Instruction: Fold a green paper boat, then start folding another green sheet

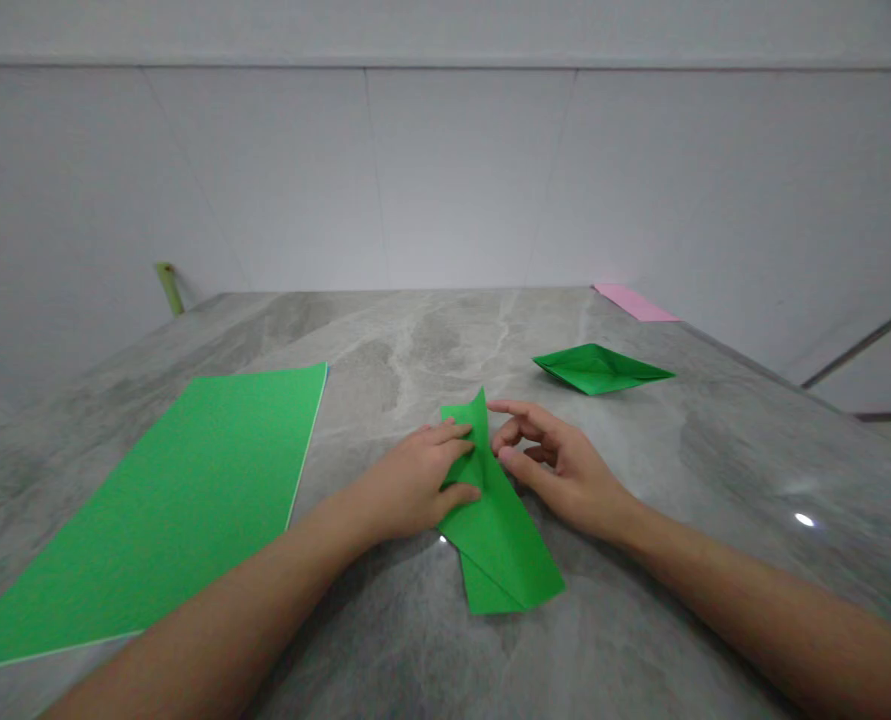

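A partly folded sheet of green paper (501,530) lies on the table in front of me, with creases and a raised flap along its upper right. My left hand (422,480) rests on the left side of this paper, fingers spread and flat, thumb lower than the rest. To the right of the flap is my right hand (561,465), its index finger stretched to the flap's edge and the other fingers loosely curled. Thumb and fingers there are apart, with nothing visible between them. A folded green paper piece (602,368) with pointed ends sits beyond my right hand.
A stack of green paper sheets (190,500) lies at the left, partly behind my left forearm. Pink paper (636,302) is at the table's far right corner. The grey marble-patterned table (430,330) meets a white wall (452,180). A yellow-green object (169,288) stands beyond the far left edge.
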`<state>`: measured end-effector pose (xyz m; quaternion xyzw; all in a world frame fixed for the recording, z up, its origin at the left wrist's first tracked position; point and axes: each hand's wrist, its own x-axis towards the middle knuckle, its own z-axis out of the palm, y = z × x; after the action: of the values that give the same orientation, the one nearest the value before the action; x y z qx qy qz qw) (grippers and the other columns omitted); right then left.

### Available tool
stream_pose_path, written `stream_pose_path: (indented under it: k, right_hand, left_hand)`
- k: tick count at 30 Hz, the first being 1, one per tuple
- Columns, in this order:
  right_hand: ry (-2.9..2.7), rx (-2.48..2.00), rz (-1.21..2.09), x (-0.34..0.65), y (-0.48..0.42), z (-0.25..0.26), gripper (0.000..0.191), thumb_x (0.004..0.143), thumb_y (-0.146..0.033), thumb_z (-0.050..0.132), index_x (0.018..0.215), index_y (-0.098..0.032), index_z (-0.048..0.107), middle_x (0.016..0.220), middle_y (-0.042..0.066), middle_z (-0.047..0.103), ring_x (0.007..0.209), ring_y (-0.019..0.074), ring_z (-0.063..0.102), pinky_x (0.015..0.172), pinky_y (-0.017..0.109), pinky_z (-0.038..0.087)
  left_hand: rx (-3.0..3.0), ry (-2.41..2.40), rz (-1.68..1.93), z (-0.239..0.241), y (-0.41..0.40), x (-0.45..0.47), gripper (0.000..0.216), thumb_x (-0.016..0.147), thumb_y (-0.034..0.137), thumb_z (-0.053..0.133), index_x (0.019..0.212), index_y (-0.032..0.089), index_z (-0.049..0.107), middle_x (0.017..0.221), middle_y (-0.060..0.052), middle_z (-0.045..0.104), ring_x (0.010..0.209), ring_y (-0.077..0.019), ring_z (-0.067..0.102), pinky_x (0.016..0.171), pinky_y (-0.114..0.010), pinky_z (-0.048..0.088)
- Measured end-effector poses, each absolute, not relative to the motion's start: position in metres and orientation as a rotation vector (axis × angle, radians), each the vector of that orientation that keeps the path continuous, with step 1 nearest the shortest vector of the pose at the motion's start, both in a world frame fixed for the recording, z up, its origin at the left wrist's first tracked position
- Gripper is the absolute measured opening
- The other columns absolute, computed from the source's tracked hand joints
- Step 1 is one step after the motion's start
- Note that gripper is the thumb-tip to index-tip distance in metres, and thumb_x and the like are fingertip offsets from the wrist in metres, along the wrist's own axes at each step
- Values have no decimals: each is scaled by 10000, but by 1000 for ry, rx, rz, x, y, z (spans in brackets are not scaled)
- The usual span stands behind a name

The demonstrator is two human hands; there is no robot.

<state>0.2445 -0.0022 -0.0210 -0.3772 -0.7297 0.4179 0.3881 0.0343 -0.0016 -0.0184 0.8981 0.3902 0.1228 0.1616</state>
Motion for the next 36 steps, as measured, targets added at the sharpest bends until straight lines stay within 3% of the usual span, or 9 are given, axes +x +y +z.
stream_pose_path:
  k: [7,9,15,20,23,28,32,34,36]
  right_hand:
    - [-1856,-1021,1063,247,2,-26,432,872,-291,563,1272,-148,483,716,-26,533,604,121,507,534,243,434]
    - [-1874,-1058,1038,247,3,-27,451,861,-281,573,1281,-146,477,646,-53,501,548,112,473,506,235,401]
    - [-1956,-1351,873,248,6,-29,522,794,-177,589,1302,-140,479,527,-83,481,476,117,455,461,229,331]
    - [-1986,-1318,857,247,6,-28,492,831,-228,576,1304,-129,483,535,-71,503,481,122,471,467,234,346]
    - [-1971,-1142,950,246,3,-27,443,889,-260,519,1308,-124,471,567,-60,516,506,122,495,494,239,397]
    - [-2042,-943,987,244,-3,-24,438,846,-171,554,1281,-170,513,753,-12,598,618,123,564,548,236,468]
    - [-2155,-822,897,245,-6,-20,341,805,-107,572,1130,-191,635,834,19,655,697,137,605,616,258,499]
    - [-2205,-751,852,246,-7,-19,311,795,-94,579,1082,-185,658,889,43,687,773,162,628,671,287,514]
    - [-2265,-679,809,246,-7,-18,288,790,-93,591,1053,-179,673,933,59,707,840,184,639,748,330,520]
  left_hand:
    - [2597,1164,106,-14,-9,38,970,777,650,617,1500,92,291,1565,-214,259,1446,-445,141,1124,-673,161]
    - [2637,1141,119,-14,-10,39,918,785,642,623,1477,104,351,1555,-214,284,1444,-451,148,1106,-703,157]
    - [2771,854,175,-11,-11,39,390,921,448,567,1191,187,674,1473,-132,473,1399,-424,313,1120,-641,233]
    - [2699,818,170,-10,-7,37,472,904,429,605,1310,189,581,1470,-135,475,1399,-416,319,1106,-656,254]
    - [2637,842,221,-10,-5,36,467,863,423,663,1241,151,620,1383,-151,567,1380,-390,373,1119,-614,274]
    - [2466,881,484,-15,3,36,239,838,256,677,1049,145,697,1210,-142,669,1169,-293,603,1031,-438,443]
    - [1998,1132,782,-22,10,39,323,942,234,438,1200,184,626,1026,-67,738,967,-220,688,857,-361,530]
    - [1823,1216,805,-24,12,40,384,936,309,461,1274,162,570,879,-48,751,818,-218,708,742,-344,548]
    - [1808,1220,764,-24,13,41,402,873,309,566,1241,147,590,820,-38,751,813,-232,711,765,-351,542]
